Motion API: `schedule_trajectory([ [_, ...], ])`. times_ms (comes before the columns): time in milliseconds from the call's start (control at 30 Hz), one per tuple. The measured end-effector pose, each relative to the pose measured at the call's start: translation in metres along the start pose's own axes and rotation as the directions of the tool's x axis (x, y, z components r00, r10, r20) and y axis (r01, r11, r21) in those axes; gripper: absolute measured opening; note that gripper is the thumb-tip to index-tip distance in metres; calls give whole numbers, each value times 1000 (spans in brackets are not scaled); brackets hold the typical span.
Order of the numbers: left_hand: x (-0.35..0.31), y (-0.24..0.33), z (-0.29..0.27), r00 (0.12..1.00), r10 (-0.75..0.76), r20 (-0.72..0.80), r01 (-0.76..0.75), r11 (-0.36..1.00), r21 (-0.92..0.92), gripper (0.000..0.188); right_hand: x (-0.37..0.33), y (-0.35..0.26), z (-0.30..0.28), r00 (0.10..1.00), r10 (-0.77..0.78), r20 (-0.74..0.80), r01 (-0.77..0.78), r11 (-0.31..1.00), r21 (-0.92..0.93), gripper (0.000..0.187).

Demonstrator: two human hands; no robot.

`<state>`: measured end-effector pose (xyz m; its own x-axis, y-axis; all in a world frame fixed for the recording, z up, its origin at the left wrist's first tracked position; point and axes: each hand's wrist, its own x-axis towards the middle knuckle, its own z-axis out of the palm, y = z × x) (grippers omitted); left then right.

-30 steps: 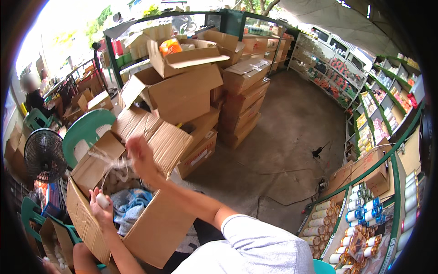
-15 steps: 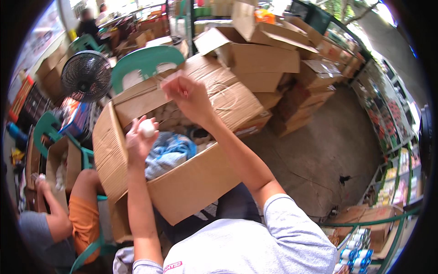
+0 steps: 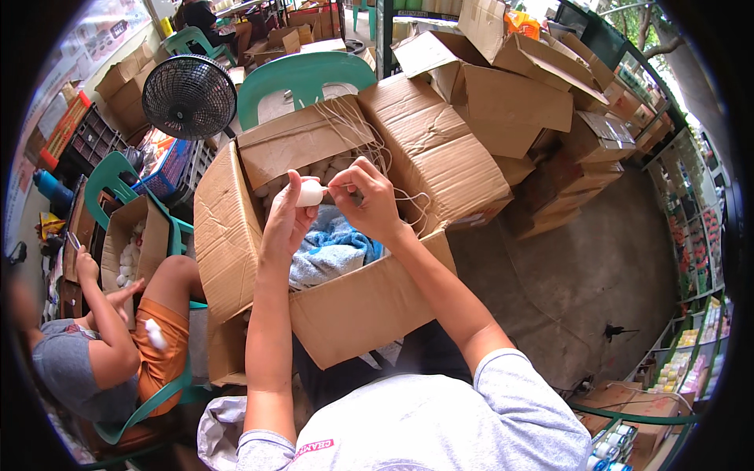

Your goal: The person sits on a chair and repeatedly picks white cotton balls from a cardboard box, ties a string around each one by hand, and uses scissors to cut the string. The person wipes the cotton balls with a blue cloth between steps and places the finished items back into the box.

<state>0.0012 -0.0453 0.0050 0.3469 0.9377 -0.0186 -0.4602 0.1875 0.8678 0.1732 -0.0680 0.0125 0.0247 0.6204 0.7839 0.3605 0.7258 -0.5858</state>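
Note:
My left hand (image 3: 284,216) is closed around a small, smooth, white rounded piece (image 3: 309,193), with the thumb raised beside it. My right hand (image 3: 367,200) pinches a thin pale string (image 3: 328,188) right at the end of the white piece. Both hands are above an open cardboard box (image 3: 369,314) on my lap side. Inside the box, several similar white pieces (image 3: 318,169) lie at the back, and a blue and grey cloth (image 3: 330,251) is bunched at the front. Loose pale strings (image 3: 377,145) hang over the box's back right corner.
A green chair (image 3: 302,74) stands behind the box, with a black fan (image 3: 188,96) to its left. At left sits a co-worker in orange shorts (image 3: 161,345) beside a smaller box (image 3: 157,224) of white pieces. Stacked cartons (image 3: 510,110) rise at back right; shelves line the right.
My right hand has come down to the white piece and now pinches a string at its end. The view has shifted, and the strings now hang over the box's back corner.

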Motion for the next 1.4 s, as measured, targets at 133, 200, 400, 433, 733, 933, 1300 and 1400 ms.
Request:
schedule_trajectory([
  [133, -1, -1, 0, 1000, -21, -23, 22, 1000, 4, 60, 0, -2, 2, 1000, 13, 3, -13, 996, -94, 14],
  [200, 0, -2, 1, 999, -28, -37, 29, 1000, 6, 60, 0, 0, 1, 1000, 9, 11, -8, 993, -116, 13],
  [400, 0, -1, 3, 1000, -14, -3, 14, 998, 58, 60, 1, 2, 0, 997, -27, 69, 38, 986, -162, 16],
  [433, 0, -2, 2, 1000, -12, -2, 12, 998, 66, 60, 1, 2, 0, 997, -28, 72, 39, 986, -165, 15],
  [733, 8, -9, -6, 984, 70, -164, -71, 997, -1, 61, -3, 0, 6, 988, 54, 144, -54, 999, -8, 14],
  [933, 10, -16, -10, 987, 95, -132, -94, 996, 15, 56, -5, 3, 8, 984, 80, 157, -69, 995, -77, 23],
  [1300, 9, -12, -4, 979, 176, -104, -173, 984, 37, 54, -5, 2, 3, 947, 278, 163, -288, 957, 43, 23],
  [1400, 8, -12, -2, 978, 200, -53, -196, 978, 74, 54, -5, 1, 5, 919, 353, 174, -373, 923, 95, 26],
])
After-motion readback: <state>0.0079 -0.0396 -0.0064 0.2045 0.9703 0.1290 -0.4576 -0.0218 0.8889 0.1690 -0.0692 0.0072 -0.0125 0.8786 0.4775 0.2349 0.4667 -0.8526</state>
